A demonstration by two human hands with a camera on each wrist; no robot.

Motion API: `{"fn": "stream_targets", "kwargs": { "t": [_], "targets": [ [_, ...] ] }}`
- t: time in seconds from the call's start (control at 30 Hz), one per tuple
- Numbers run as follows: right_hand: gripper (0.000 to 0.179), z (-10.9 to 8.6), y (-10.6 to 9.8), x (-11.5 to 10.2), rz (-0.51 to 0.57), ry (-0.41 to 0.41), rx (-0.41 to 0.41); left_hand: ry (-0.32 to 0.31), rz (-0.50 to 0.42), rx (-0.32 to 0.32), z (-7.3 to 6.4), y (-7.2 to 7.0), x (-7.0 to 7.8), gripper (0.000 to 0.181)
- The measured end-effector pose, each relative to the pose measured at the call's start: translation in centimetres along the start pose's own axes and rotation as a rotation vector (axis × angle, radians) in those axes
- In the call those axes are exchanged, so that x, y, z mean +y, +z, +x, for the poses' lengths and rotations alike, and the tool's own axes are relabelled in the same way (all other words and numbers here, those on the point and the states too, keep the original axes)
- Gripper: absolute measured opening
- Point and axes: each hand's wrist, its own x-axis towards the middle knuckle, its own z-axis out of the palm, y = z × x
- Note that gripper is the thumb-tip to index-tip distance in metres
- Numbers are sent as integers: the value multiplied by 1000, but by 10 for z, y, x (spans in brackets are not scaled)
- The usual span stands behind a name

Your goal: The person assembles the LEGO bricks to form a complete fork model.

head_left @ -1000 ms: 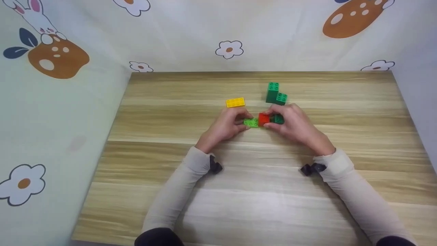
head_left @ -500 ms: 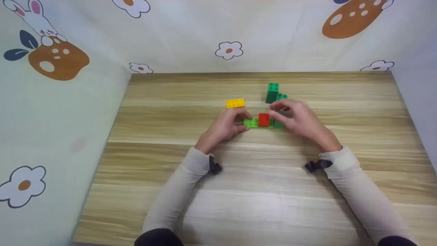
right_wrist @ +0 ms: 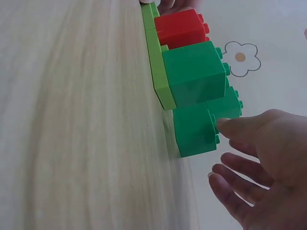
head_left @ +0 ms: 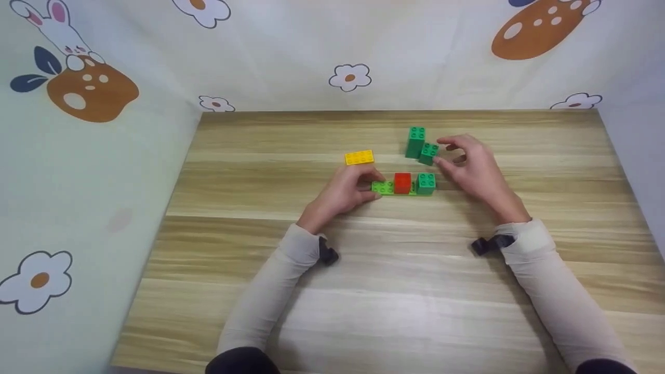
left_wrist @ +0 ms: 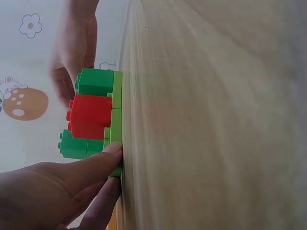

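A long light green toy-brick base lies on the table, and my left hand pinches its left end between thumb and fingers. A red brick stands on its middle. At its right end sits a green brick, with a narrow gap between the two. My right hand, fingers loosely spread, is just right of a small green brick; whether the thumb touches it I cannot tell. Nothing is held in that hand. A taller green brick stack stands beside the small one.
A flat yellow brick lies just beyond my left hand. The wood-grain table meets a patterned wall covering at its back edge.
My right hand has let go over the base and moved right and back to the small green brick, uncovering the green brick on the base. My left hand stays in place.
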Motion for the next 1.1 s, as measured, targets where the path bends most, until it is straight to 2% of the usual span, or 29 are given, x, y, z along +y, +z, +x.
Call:
{"fn": "stream_targets", "kwargs": {
  "t": [0.17,0.3,0.63,0.8,1.1],
  "targets": [
    [51,2,2,2,14,36,-58,9,13,-2,0,0,-1,35],
    [51,1,4,3,23,68,-68,3,12,-13,1,1,-2,36],
    [45,0,8,4,53,79,-30,-2,-5,-25,1,2,-2,35],
    [42,0,4,3,58,82,-22,-12,-15,-28,1,1,-2,35],
    [43,1,-5,-4,83,76,47,-8,-40,-28,0,-1,-2,35]
  ]
}}
